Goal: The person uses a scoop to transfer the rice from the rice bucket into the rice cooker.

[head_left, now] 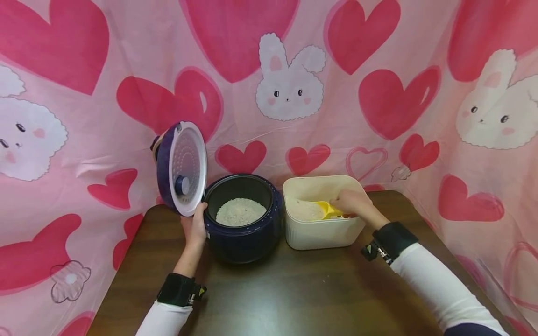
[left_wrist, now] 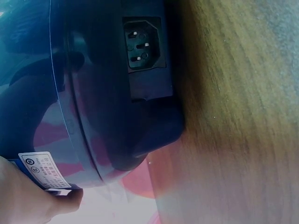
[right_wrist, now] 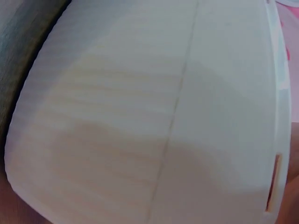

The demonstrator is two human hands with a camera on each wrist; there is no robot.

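Note:
A dark blue rice cooker stands on the table with its lid raised on the left. White rice lies in its dark pot. My left hand grips the cooker's side by the lid hinge, thumb at the rim; in the left wrist view the hand is beside a printed label. My right hand holds a yellow scoop inside a cream container, at the rice there. In the right wrist view the container's wall hides the scoop.
The dark wooden table runs back to a pink cloth with hearts and rabbits. Cooker and container stand close side by side near the table's back edge. A power socket shows low on the cooker's side, with no cord in it.

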